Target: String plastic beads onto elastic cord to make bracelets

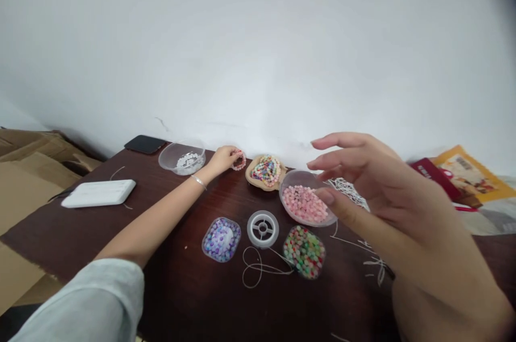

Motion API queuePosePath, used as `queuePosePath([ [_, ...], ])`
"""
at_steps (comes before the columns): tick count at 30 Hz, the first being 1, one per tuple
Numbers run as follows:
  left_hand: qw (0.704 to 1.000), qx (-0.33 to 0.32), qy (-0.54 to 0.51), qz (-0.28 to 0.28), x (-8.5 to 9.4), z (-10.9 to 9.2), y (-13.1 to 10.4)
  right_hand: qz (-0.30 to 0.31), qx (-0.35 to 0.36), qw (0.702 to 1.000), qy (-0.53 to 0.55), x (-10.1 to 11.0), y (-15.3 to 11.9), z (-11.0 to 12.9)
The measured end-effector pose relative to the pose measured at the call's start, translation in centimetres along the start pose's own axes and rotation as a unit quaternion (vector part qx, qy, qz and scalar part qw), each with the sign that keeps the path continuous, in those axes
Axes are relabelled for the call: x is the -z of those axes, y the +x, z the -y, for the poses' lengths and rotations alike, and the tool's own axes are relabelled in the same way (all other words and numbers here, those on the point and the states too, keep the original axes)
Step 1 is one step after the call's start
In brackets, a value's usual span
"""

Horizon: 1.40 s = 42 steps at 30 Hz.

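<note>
Reaching to the back of the table, my left hand [224, 160] has its fingers closed on a pink and red beaded bracelet [241, 162]. To the right of it, a tan dish [252, 179] holds a heap of multicoloured beaded strands. My right hand [374, 186] is raised close to the camera, fingers apart and with nothing in them. Behind that hand, partly covered by it, is a clear bowl of pink beads [304, 203]. A clear bowl [167, 158] with white beads stands left of my left hand.
Nearer lie a tub of purple and blue beads [221, 240], a spool [263, 229] with loose cord, and a tub of green and red beads [305, 253]. A white box [99, 193] and black phone [144, 143] are at left, a yellow packet [471, 175] at right.
</note>
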<state>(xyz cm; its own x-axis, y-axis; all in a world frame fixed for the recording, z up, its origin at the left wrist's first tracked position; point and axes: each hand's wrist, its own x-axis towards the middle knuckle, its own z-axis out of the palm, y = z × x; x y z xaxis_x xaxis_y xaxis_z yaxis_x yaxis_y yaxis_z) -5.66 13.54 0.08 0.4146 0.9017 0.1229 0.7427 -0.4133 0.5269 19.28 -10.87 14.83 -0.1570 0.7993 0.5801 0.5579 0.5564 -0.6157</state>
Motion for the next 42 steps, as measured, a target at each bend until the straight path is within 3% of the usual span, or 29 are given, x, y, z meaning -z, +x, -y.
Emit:
queuePosePath([
  [6,0.995,-0.020,0.077,-0.052,-0.7,1.3,0.4,0.046,-0.008,0.999,0.004,-0.3,0.2,0.1],
  [11,0.988,-0.082,0.078,-0.103,-0.4,0.1,-1.8,0.019,0.008,0.997,-0.073,-0.1,0.4,-0.5],
  [13,0.987,-0.130,0.057,-0.078,-0.5,-1.3,-2.8,0.015,0.012,0.994,-0.108,0.3,0.5,-1.0],
  [17,0.967,-0.248,0.019,0.050,-1.0,-4.2,-3.7,-0.010,-0.007,0.990,-0.141,0.9,0.9,-1.8],
  [19,0.957,-0.273,0.008,0.100,-1.2,-5.0,-3.5,-0.016,-0.009,0.989,-0.150,0.9,1.0,-2.0],
  [26,0.959,-0.234,-0.073,0.142,-0.9,-6.1,-2.9,0.051,0.027,0.987,-0.149,0.2,1.5,-2.5],
  [32,0.945,-0.129,-0.259,0.151,0.6,-8.5,-3.1,0.047,0.038,0.987,-0.150,0.2,2.0,-3.3],
  [34,0.904,-0.059,-0.385,0.177,1.9,-9.4,-3.7,0.047,0.040,0.988,-0.144,0.1,2.0,-3.4],
  [35,0.848,-0.002,-0.491,0.199,2.7,-9.7,-4.0,0.049,0.041,0.988,-0.142,0.0,2.0,-3.4],
  [37,0.701,0.091,-0.668,0.234,4.1,-10.3,-5.0,0.055,0.045,0.988,-0.140,-0.2,2.1,-3.4],
  [38,0.633,0.114,-0.724,0.249,4.8,-10.5,-5.5,0.059,0.047,0.987,-0.139,-0.3,2.1,-3.4],
  [39,0.589,0.113,-0.754,0.268,5.3,-10.7,-6.1,0.064,0.048,0.988,-0.135,-0.4,2.1,-3.4],
  [42,0.525,0.060,-0.782,0.331,6.2,-11.2,-7.4,0.080,0.046,0.988,-0.122,-0.9,2.1,-3.4],
])
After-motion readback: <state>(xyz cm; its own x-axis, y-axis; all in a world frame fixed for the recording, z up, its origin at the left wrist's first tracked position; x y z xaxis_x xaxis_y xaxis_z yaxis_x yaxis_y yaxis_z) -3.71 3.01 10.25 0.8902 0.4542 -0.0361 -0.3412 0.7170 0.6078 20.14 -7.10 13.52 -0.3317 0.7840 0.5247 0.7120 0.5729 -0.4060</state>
